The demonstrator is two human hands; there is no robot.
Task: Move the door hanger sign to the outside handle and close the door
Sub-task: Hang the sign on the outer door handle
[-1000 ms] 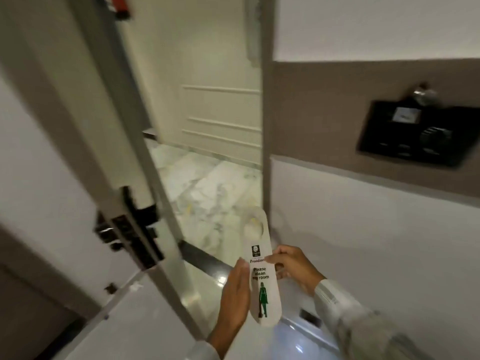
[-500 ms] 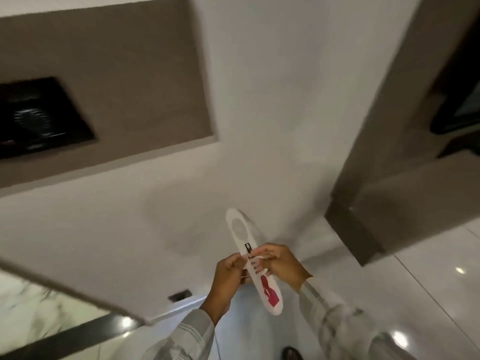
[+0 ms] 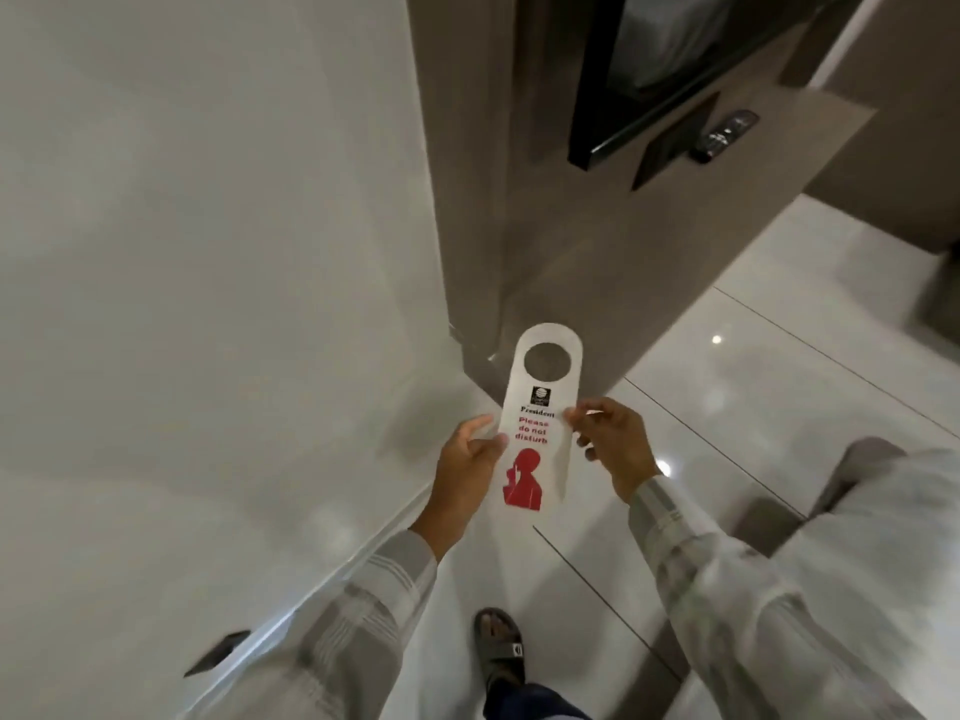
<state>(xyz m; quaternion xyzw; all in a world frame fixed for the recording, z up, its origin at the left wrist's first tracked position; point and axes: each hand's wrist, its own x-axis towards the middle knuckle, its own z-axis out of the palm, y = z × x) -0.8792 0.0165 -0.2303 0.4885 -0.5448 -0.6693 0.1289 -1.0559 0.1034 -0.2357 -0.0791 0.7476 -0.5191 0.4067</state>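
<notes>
View has swung right since the earlier frame; sign now squared up, red side facing the wearer.

The door hanger sign (image 3: pixel 540 423) is off any handle, held upright in front of the body above the glossy floor (image 3: pixel 779 387). Left hand (image 3: pixel 470 462) clamps its left edge with thumb over the face; right hand (image 3: pixel 615 441) pinches the right edge with its fingertips (image 3: pixel 574 414). Both forearms are raised, sleeves in view. Judged early: neither door nor handle is in view, so hanging and closing remain undone.
</notes>
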